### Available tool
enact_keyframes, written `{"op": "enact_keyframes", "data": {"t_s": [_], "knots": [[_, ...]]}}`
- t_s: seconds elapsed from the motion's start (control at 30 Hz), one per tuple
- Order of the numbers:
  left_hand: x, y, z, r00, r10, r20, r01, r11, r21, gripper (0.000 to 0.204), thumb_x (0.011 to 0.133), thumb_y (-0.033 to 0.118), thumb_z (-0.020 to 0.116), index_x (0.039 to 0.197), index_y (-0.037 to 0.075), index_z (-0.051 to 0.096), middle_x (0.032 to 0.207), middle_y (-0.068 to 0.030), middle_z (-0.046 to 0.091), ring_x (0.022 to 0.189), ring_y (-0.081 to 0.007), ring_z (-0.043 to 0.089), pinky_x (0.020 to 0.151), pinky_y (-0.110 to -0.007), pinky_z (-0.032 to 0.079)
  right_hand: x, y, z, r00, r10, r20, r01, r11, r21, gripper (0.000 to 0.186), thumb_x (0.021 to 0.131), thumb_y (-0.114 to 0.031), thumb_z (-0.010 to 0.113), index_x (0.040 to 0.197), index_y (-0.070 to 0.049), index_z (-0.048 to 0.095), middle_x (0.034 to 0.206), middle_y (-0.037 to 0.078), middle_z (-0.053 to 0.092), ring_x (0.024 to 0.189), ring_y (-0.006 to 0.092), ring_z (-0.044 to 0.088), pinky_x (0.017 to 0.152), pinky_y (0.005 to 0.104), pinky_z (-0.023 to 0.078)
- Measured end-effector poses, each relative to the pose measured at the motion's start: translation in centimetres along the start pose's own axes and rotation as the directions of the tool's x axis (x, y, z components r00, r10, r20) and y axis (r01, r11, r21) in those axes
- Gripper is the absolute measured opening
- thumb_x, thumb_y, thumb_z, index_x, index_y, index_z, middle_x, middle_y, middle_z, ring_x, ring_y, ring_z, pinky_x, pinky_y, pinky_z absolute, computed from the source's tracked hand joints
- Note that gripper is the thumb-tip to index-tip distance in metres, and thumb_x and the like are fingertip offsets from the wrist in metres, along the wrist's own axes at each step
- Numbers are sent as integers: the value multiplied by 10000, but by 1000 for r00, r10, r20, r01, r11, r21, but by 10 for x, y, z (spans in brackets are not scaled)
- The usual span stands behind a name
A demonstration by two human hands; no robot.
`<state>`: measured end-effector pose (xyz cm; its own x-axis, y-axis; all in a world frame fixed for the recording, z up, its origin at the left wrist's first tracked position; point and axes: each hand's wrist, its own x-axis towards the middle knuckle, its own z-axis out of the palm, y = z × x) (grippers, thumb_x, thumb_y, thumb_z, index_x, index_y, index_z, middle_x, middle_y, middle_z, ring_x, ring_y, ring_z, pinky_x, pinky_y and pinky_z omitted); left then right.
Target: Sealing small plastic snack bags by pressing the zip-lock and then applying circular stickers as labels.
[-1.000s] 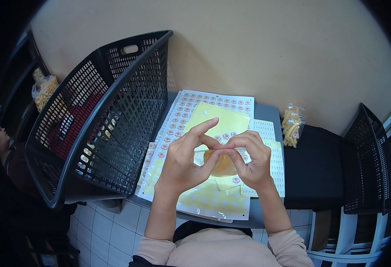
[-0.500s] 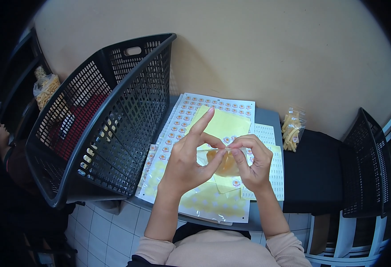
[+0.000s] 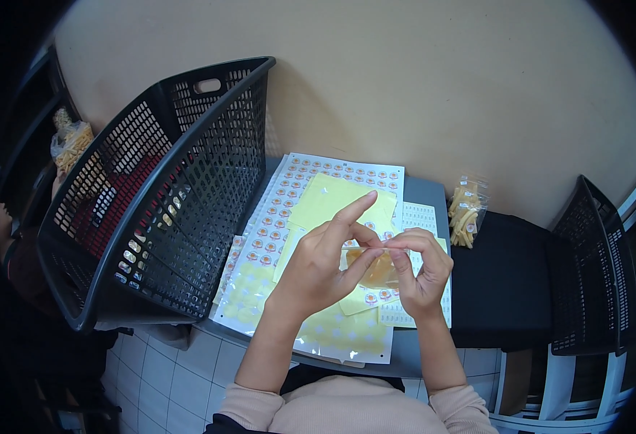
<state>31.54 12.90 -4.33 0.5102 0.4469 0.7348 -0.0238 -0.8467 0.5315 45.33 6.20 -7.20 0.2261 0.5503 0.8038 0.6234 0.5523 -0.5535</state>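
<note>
My left hand [image 3: 336,267] pinches the top edge of a small clear plastic bag [image 3: 374,276] with orange-gold contents, its index finger raised. My right hand [image 3: 421,271] pinches the same edge beside it, with thumb and fingers close to the left thumb. The bag is held over sheets of round stickers [image 3: 253,260] and yellow backing paper [image 3: 340,195] on a grey surface [image 3: 426,188]. The lower part of the bag is partly behind my fingers.
A large black mesh basket [image 3: 137,239] stands at left, red within it. Beyond it are a person [image 3: 3,224] and a bag of snack sticks [image 3: 72,148]. At right are bags of yellow sticks [image 3: 466,213], a black padded surface [image 3: 506,289] and another black basket [image 3: 589,275].
My hands and the bag have shifted slightly to the right and down against the stickers, both still pinching. The left index finger rose, then came down a little.
</note>
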Motion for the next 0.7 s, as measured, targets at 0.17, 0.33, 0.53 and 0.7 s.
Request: {"op": "enact_keyframes", "data": {"t_s": [0.17, 0.33, 0.53, 0.7], "knots": [[3, 6, 6, 999, -32, 30, 33, 998, -51, 618, 665, 9, 676, 1200, 12, 366, 698, -77, 616, 688, -179, 623, 663, -263, 463, -2, 1, -16, 998, -50, -39, 47, 995, -86, 60, 722, -59, 629, 750, -57, 575, 712, 55, 611, 691, 190, 577, 714, 317, 421], [4, 10, 9, 999, -26, 44, 29, 998, -63, 579, 667, 17, 678, 1168, 16, 388, 695, -72, 618, 700, -176, 626, 659, -262, 461, 0, 0, -31, 996, -68, -57, 61, 992, -114, 61, 722, -68, 631, 746, -60, 575, 695, 48, 613, 675, 181, 587, 739, 341, 410], [3, 11, 11, 998, -24, 49, 27, 998, -56, 527, 672, 15, 676, 1125, 22, 407, 693, -66, 618, 692, -173, 627, 674, -269, 467, 1, 0, -43, 994, -90, -69, 80, 987, -142, 55, 724, -63, 626, 739, -58, 573, 689, 48, 615, 669, 173, 591, 750, 341, 407], [2, 12, 6, 999, 8, 36, -6, 997, -71, 450, 694, 15, 646, 1087, 6, 428, 708, -80, 596, 687, -187, 610, 620, -286, 485, 3, 1, -50, 990, -108, -95, 92, 983, -159, 58, 721, -63, 629, 733, -58, 572, 686, 46, 615, 668, 170, 592, 759, 347, 410]]}}
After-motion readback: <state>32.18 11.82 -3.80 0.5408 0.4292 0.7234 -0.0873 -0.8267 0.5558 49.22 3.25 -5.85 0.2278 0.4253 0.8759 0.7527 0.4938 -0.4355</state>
